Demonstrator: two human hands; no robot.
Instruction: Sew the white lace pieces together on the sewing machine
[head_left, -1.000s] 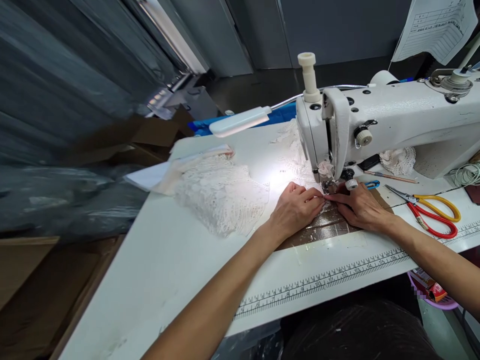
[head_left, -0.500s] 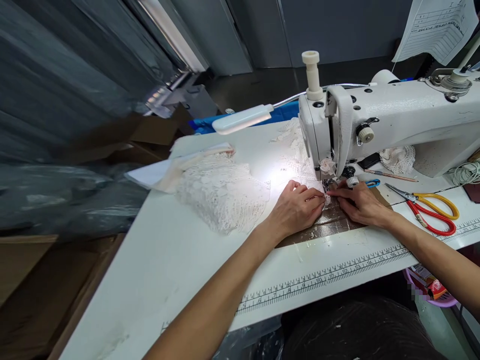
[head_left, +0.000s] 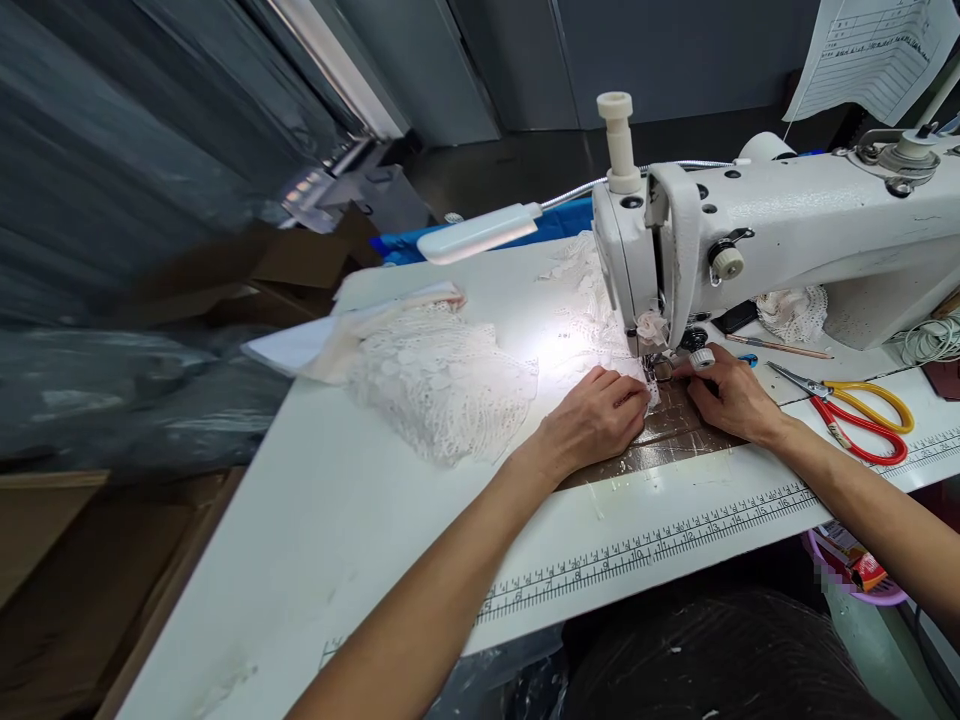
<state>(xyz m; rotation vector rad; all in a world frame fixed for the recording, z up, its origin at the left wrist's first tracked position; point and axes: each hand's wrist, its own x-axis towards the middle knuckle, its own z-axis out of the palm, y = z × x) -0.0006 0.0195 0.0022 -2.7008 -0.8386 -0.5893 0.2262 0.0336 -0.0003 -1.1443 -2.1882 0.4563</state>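
Resting the left hand (head_left: pixel 596 418) palm down on the white table (head_left: pixel 337 530), bending the knuckles and drawing the fingertips narrow, pinching the near edge of the lace strip (head_left: pixel 592 310). Stretching the right hand (head_left: pixel 727 395) nearly flat, fingers close together, reaching the fingertips in beside the small white knob (head_left: pixel 702 358) at the foot of the sewing machine (head_left: pixel 787 240); not showing whether nipping the lace there or only touching it. Bringing both sets of fingertips almost together, just in front of the needle.

Feeding the lace strip under the machine head, just ahead of the left fingertips, and trailing it away beyond the left hand into the bright pool of light. Pressing both hands over a brown taped patch (head_left: pixel 675 445) on the table top.

Leaving a heap of white lace (head_left: pixel 442 385) well out to the left of the left hand. Lying just right of the right hand: red-and-yellow scissors (head_left: pixel 862 418), with a pencil (head_left: pixel 780 347) beyond them. Hanging above and beyond the left hand, a slim white lamp (head_left: pixel 480 232) on a bendy neck. Running along the table edge nearer than both wrists, a printed ruler scale (head_left: pixel 652 545).
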